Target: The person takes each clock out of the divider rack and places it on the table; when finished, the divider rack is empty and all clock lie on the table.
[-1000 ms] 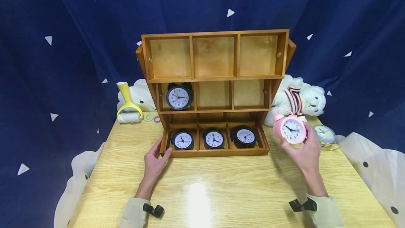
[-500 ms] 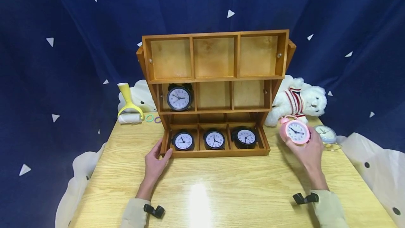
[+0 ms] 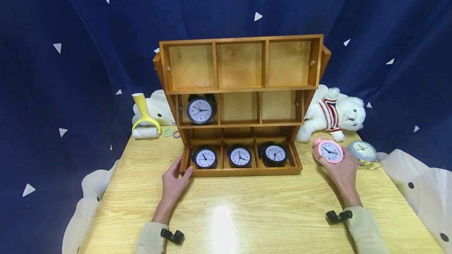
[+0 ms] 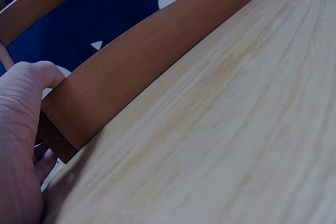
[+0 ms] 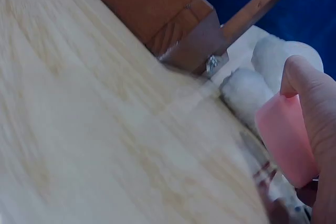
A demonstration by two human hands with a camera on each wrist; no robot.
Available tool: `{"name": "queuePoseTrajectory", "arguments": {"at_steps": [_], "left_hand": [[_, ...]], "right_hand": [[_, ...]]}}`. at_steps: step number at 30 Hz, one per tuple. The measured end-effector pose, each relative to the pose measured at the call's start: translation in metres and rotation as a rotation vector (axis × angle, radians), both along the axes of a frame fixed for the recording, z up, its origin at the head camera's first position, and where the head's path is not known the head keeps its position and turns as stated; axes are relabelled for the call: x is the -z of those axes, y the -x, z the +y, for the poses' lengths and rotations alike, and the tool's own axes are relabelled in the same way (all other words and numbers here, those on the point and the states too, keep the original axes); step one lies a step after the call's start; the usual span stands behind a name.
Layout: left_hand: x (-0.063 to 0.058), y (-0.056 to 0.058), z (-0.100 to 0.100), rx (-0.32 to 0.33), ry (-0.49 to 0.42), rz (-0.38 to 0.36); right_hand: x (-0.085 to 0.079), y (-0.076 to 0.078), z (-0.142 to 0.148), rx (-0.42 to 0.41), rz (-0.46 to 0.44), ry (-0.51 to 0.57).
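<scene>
A pink twin-bell alarm clock (image 3: 330,151) is held in my right hand (image 3: 341,175), to the right of a three-tier wooden shelf (image 3: 243,172). In the right wrist view the thumb presses on the side of the pink clock (image 5: 286,140). My left hand (image 3: 174,183) grips the shelf's lower left corner, thumb over the front board and fingers along the side. Black alarm clocks stand in the bottom tier: left (image 3: 205,158), middle (image 3: 240,156) and right (image 3: 274,154). Another black clock (image 3: 200,110) stands in the middle tier's left compartment.
A light blue clock (image 3: 362,151) lies right of my right hand, with thin-framed glasses (image 3: 370,164) beside it. Behind is a white teddy bear (image 3: 332,115) in a striped sweater. A yellow-handled lint roller (image 3: 144,122) and small rings (image 3: 167,132) are at the back left.
My right hand has moved down and slightly right with the pink alarm clock, bringing it closer to the table and the light blue clock. My left hand keeps its grip on the shelf corner.
</scene>
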State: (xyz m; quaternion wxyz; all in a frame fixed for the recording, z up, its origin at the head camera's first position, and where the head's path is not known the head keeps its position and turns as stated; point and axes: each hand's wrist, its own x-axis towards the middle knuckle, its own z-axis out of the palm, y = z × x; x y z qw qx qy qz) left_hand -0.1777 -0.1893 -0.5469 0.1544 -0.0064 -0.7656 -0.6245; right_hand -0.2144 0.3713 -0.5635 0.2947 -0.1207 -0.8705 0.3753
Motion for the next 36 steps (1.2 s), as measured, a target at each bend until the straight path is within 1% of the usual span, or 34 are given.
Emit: {"name": "queuePoseTrajectory", "arguments": {"at_steps": [4, 7, 15, 18, 22, 28, 32, 36], "left_hand": [[-0.001, -0.001, 0.0, -0.002, 0.015, -0.003], [-0.001, 0.0, 0.0, 0.0, 0.007, -0.001], [0.003, 0.0, 0.0, 0.001, -0.012, 0.009], [0.002, 0.0, 0.001, 0.004, -0.013, 0.021], [0.002, 0.0, 0.001, 0.008, -0.028, 0.039], [0.003, -0.003, 0.001, 0.008, -0.021, 0.036], [0.004, -0.002, 0.0, 0.001, -0.001, 0.038], [0.003, 0.001, 0.0, 0.01, -0.007, 0.05]], "right_hand": [[0.006, 0.002, 0.004, 0.01, -0.016, -0.004], [0.009, 0.004, 0.006, 0.011, -0.032, -0.002], [0.014, 0.009, 0.007, 0.027, -0.068, 0.003], [0.016, 0.009, 0.008, 0.029, -0.082, 0.012], [0.019, 0.009, 0.009, 0.014, -0.078, 0.023], [0.02, 0.01, 0.01, -0.023, -0.072, 0.029], [0.02, 0.011, 0.01, -0.051, -0.073, 0.043], [0.019, 0.01, 0.009, -0.057, -0.064, 0.053]]}}
